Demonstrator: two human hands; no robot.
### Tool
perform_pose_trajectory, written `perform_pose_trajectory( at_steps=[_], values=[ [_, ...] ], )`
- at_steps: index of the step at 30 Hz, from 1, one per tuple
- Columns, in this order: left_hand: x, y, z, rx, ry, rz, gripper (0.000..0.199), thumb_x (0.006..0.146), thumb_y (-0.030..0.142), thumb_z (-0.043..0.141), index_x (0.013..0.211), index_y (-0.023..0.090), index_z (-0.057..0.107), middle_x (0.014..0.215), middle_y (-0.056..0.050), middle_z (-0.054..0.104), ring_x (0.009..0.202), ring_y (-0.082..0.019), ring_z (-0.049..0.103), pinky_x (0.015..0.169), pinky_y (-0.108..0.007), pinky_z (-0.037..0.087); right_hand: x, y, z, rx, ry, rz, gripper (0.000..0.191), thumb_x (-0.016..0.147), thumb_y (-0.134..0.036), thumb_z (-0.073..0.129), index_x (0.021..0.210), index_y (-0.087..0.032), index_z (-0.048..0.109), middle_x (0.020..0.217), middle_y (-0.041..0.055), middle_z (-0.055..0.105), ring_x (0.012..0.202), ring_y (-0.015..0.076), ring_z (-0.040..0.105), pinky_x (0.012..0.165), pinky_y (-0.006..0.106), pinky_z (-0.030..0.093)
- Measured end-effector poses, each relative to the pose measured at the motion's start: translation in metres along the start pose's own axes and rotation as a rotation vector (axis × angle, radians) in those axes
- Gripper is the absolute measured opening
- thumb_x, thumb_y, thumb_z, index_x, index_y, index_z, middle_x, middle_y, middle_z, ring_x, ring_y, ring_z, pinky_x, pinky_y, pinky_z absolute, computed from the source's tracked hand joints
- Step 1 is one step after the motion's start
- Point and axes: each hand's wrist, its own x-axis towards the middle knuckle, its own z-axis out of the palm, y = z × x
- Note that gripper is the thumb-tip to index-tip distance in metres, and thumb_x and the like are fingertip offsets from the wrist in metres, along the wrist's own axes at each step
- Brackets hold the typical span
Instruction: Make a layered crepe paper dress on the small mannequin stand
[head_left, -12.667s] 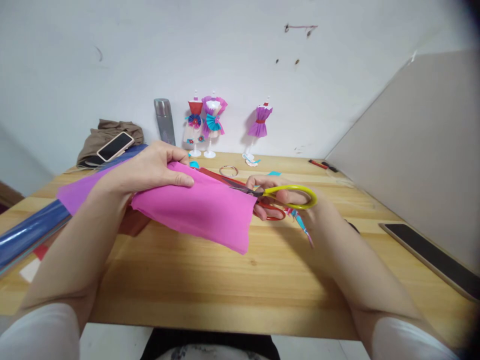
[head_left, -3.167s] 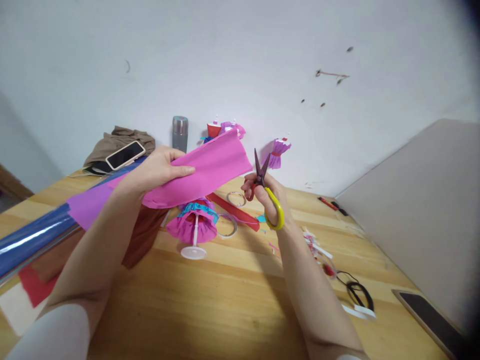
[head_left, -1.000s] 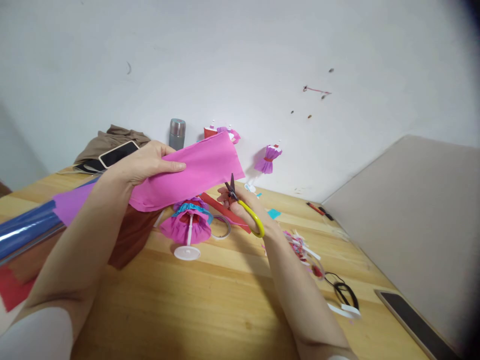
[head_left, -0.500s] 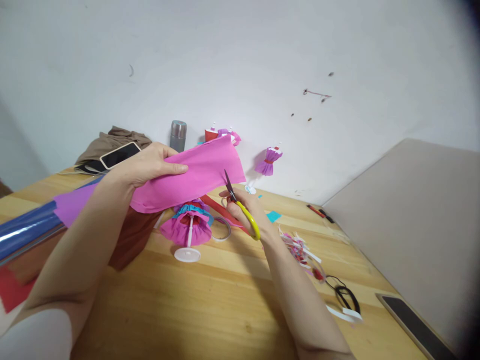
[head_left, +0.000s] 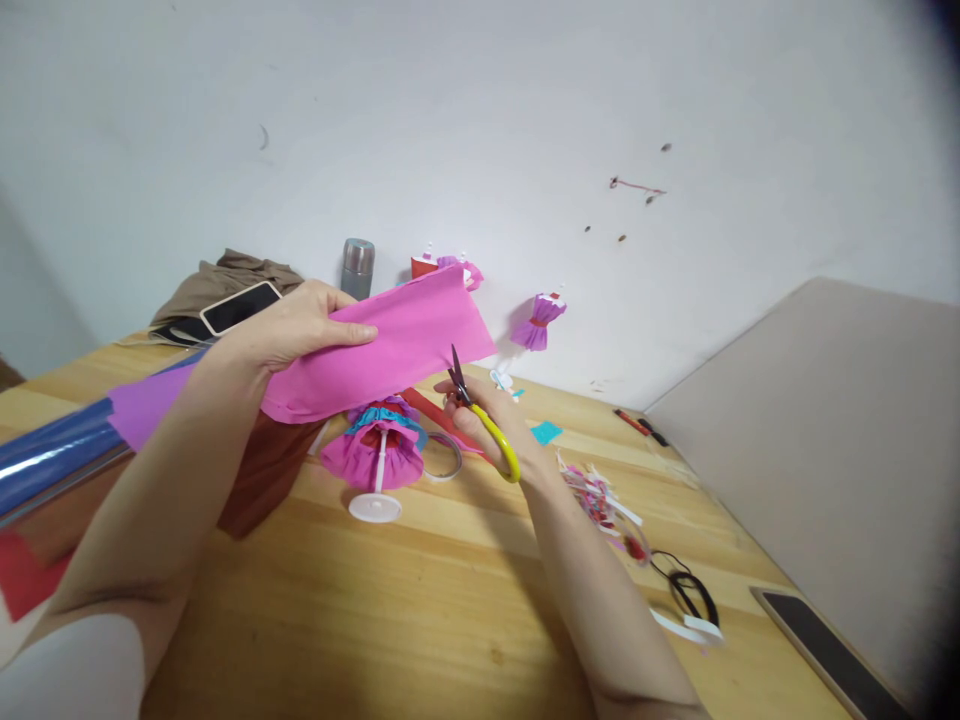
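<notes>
arms (head_left: 592, 590) outstretched, left hand (head_left: 304, 322) pinching pink sheet (head_left: 405, 335), right hand (head_left: 495, 402) holding scissors (head_left: 462, 391)

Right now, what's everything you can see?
Sheet: one, pink, centre
Scissors: one, yellow-handled, centre
Doll dresses: four, multicoloured, one front, three back
Other sheets: several, mixed colours, left
Roll: one, blue, left
Cloth: one, brown, back left
Phones: two, black, left, right
Bottle: one, grey, back
Strip: one, red, centre
Ring: one, grey, centre
Pens: maybe two, red, black, back right
Scraps: many, mixed colours, right
Cord: one, black, right
Table: one, wooden, below
Wall: one, white, back
Left hand: one, bare, on sheet
Right hand: one, bare, holding scissors
</notes>
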Motion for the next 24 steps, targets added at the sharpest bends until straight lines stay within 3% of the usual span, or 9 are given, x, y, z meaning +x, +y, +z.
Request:
perform_pose_trajectory(
  at_steps=[14,24],
  values=[
    [0.0,0.002,0.0,0.035,0.0,0.006,0.034,0.057,0.043,0.08,0.078,0.016,0.076,0.068,-0.004,0.068,0.058,-0.016,0.059,0.049,-0.024,0.04,0.0,-0.004,0.001,0.028,0.017,0.071,0.051,0.091,-0.061,0.05,0.1,-0.015,0.068,0.074,0.0051,0.057,0.064,0.0181,0.053,0.057,0.03,0.041],
    [-0.002,0.005,0.002,0.071,0.02,0.011,0.03,0.061,0.043,0.077,0.072,0.015,0.072,0.062,-0.003,0.063,0.055,-0.014,0.056,0.047,-0.023,0.037,0.002,0.006,0.003,0.017,0.033,0.007,0.047,0.092,-0.058,0.052,0.104,-0.015,0.068,0.081,0.0058,0.064,0.069,0.0176,0.057,0.064,0.031,0.044]
  ],
)
